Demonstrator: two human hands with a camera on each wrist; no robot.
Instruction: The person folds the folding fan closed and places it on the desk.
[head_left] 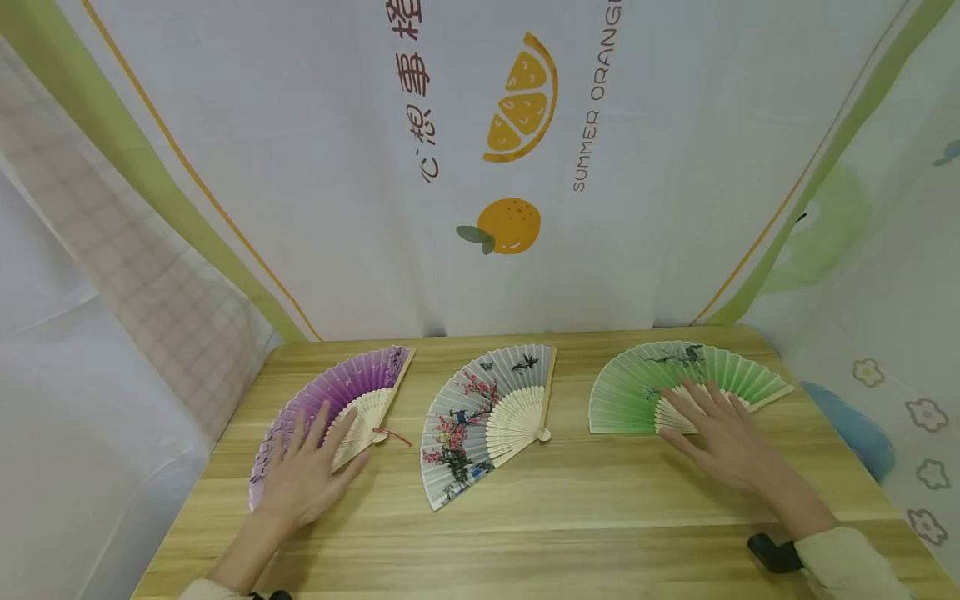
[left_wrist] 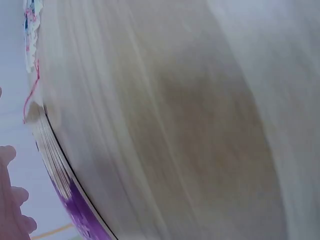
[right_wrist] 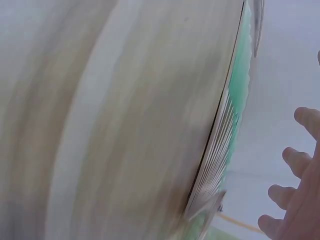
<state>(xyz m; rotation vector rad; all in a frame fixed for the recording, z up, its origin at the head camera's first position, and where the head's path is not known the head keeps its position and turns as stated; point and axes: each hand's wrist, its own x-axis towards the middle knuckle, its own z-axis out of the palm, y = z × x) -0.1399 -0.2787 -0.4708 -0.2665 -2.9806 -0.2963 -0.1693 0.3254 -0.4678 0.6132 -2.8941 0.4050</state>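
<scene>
Fingers on both sides straight-ish and spread, gripping nothing. Left hand hangs over the purple fan, palm down, thumb out toward the middle. Right hand same pose over the green fan, thumb pointing inward. Both wrist views show a gap between fingertips and fan, so hovering, apart.

Purple fan: left part of the table, fully spread, pale ribs, pivot on its right side with a red cord trailing right. Leaf fades from deep purple to a lighter edge; left hand covers part of it.

Green fan: right part of the table, spread, leaf away from the person, dark print near the top. Right hand hides its pivot in the head view.

Grey fan lies between the two, touching neither. Also spread, pivot at right, pink-red blossoms and dark prints on the leaf.

Table is light wood grain. Pale sleeve at right forearm, black wrist device beside it.

Behind: white cloth with orange-slice print, whole-orange print, "SUMMER ORANGE" lettering running vertically, green bands down the sides.
</scene>
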